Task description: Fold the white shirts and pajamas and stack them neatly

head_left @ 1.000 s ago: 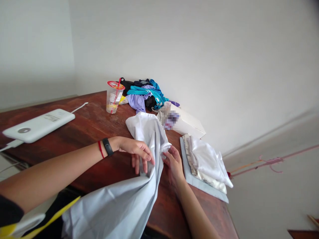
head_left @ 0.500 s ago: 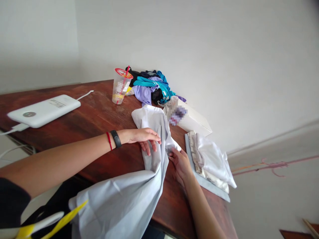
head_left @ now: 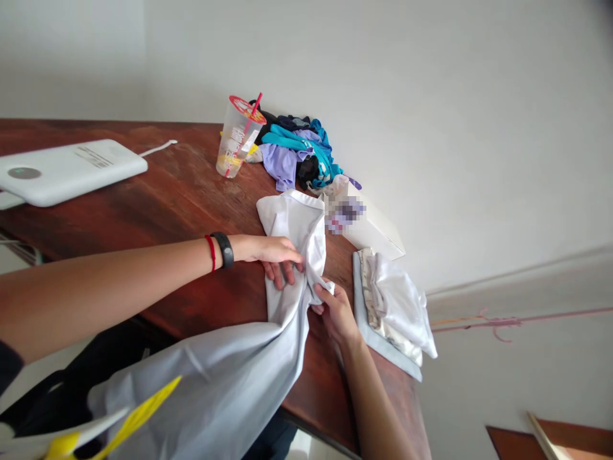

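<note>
Fingers (head_left: 282, 271) of the left hand (head_left: 271, 255) lie spread and flat on the pale grey garment (head_left: 287, 255), pressing it to the wooden counter (head_left: 182, 204) at the middle of the frame. Just to the right, the right hand (head_left: 335, 313) pinches a fold of the same cloth between thumb and fingers (head_left: 322, 292), closed on its edge. The garment's upper end rests flat on the counter above both hands, while the rest of it hangs over the near edge and bunches toward the lower left of the frame.

Right of the right hand, close beside it, sits a stack of folded light cloths (head_left: 393, 306). Above that lies a white box (head_left: 368, 227), touching the garment's upper right corner. Further up, a heap of blue, purple and black clothes (head_left: 297, 156) stands against the wall, with a clear plastic cup (head_left: 235, 140) and red straw just to its left. A white power bank (head_left: 67, 171) lies at the upper left, well apart.
</note>
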Action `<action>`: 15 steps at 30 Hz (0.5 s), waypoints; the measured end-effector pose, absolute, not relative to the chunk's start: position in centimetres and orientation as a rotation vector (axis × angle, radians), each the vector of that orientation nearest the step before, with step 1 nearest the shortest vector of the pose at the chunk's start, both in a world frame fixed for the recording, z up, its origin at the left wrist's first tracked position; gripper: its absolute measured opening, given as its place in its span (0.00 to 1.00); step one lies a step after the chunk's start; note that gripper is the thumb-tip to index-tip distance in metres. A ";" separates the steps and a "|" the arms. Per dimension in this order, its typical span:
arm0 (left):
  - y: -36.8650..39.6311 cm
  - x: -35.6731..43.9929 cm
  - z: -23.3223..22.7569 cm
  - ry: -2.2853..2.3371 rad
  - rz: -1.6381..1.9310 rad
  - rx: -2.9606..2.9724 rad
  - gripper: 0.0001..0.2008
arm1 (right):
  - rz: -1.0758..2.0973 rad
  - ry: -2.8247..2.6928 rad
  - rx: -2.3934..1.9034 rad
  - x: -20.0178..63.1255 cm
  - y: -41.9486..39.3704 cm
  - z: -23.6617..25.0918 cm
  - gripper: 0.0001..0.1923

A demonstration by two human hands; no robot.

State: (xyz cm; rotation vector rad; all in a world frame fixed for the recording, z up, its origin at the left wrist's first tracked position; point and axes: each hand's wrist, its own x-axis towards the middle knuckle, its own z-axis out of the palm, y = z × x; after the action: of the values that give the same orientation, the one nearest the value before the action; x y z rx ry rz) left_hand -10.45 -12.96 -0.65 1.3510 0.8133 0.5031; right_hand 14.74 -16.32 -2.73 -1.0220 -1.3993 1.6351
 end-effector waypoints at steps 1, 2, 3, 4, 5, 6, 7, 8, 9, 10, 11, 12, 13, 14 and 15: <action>-13.1 -10.3 -0.7 0.826 0.502 1.380 0.18 | 1.656 -1.423 -1.013 14.6 -16.4 -2.7 0.14; -13.2 -10.1 -0.7 0.840 0.502 1.406 0.17 | 1.663 -1.443 -1.011 14.5 -16.6 -2.7 0.14; -13.3 -10.0 -0.6 0.857 0.504 1.426 0.16 | 1.659 -1.456 -1.013 14.3 -16.7 -2.7 0.14; -13.4 -9.9 -0.6 0.875 0.506 1.435 0.16 | 1.645 -1.459 -1.016 14.2 -16.8 -2.8 0.15; -13.4 -9.8 -0.6 0.890 0.509 1.437 0.15 | 1.635 -1.460 -1.017 14.1 -16.9 -2.8 0.16; -13.4 -9.8 -0.6 0.898 0.513 1.438 0.14 | 1.636 -1.460 -1.017 14.1 -17.0 -2.9 0.16; -13.3 -9.7 -0.8 0.903 0.511 1.440 0.14 | 1.651 -1.468 -1.019 14.0 -17.0 -3.0 0.17; -13.2 -9.7 -0.9 0.905 0.509 1.443 0.13 | 1.682 -1.489 -1.019 14.1 -17.1 -3.1 0.17; -13.1 -9.6 -1.2 0.901 0.509 1.449 0.13 | 1.728 -1.526 -1.013 14.2 -17.2 -3.3 0.18; -12.9 -9.6 -1.5 0.895 0.511 1.458 0.12 | 1.783 -1.581 -1.001 14.3 -17.2 -3.5 0.18; -12.7 -9.5 -1.9 0.887 0.514 1.467 0.12 | 1.842 -1.646 -0.985 14.4 -17.2 -3.6 0.19; -12.5 -9.4 -2.2 0.870 0.524 1.466 0.13 | 1.898 -1.713 -0.966 14.6 -17.2 -3.7 0.20; -12.3 -9.3 -2.5 0.846 0.546 1.456 0.13 | 1.959 -1.778 -0.945 14.7 -17.3 -3.6 0.22; -12.2 -9.3 -2.6 0.822 0.577 1.441 0.14 | 2.022 -1.841 -0.922 14.7 -17.3 -3.5 0.24; -12.2 -9.3 -2.7 0.802 0.609 1.427 0.14 | 2.094 -1.904 -0.892 14.7 -17.5 -3.2 0.27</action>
State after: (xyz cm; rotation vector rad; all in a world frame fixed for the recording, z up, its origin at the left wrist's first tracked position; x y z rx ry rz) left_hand -9.26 -12.20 -2.67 1.4265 0.8018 0.6094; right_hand 14.75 -17.45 -3.18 -0.8922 -1.9042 2.0945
